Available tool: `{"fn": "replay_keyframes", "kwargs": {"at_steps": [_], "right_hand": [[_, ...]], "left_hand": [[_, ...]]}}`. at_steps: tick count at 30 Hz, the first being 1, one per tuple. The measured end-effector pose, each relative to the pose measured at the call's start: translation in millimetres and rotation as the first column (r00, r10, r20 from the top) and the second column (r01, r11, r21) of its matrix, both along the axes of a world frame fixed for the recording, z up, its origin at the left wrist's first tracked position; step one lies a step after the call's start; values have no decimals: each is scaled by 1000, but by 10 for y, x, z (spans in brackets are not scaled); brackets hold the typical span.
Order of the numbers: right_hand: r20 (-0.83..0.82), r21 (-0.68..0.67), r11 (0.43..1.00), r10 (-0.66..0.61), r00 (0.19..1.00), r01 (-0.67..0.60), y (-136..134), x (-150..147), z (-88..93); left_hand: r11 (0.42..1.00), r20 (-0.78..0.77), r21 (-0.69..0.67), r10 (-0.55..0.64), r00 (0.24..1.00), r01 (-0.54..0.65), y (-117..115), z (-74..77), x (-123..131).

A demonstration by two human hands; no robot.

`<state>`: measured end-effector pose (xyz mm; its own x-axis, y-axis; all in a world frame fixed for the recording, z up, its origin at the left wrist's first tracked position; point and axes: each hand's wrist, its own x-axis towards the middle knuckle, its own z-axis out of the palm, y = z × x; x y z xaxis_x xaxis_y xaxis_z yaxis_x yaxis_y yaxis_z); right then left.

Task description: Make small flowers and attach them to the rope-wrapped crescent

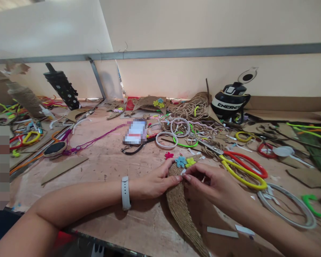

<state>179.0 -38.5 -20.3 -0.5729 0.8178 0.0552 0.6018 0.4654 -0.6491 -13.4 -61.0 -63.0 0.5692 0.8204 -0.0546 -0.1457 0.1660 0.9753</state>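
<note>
A curved piece wrapped in brown twine (180, 210) runs from the middle of the table to its front edge. At its upper end sit a blue flower (181, 161) and a yellow-green flower (190, 162); a pink flower (168, 155) lies just beyond. My left hand (160, 180), with a pale watch strap (125, 192) on the wrist, is closed on the upper part of the twine piece, thumb on top. The fingers of my right hand (208, 178) pinch a small white bit (183, 172) against the piece, below the flowers.
Red-and-yellow scissors (243, 169) lie right of my hands, with a tape roll (286, 207) nearer. Beyond are a phone (136, 132), white rings (166, 140), a twine heap (189, 107) and a black bottle (228, 101). Cardboard scrap (64, 169) lies left.
</note>
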Motion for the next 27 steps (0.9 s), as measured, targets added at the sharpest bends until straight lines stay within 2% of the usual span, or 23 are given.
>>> {"fn": "replay_keyframes", "kwargs": {"at_steps": [27], "right_hand": [[6, 24, 1000, 6, 1000, -6, -36, -10, 51]], "left_hand": [[1000, 3, -11, -13, 1000, 13, -2, -11, 6]]}}
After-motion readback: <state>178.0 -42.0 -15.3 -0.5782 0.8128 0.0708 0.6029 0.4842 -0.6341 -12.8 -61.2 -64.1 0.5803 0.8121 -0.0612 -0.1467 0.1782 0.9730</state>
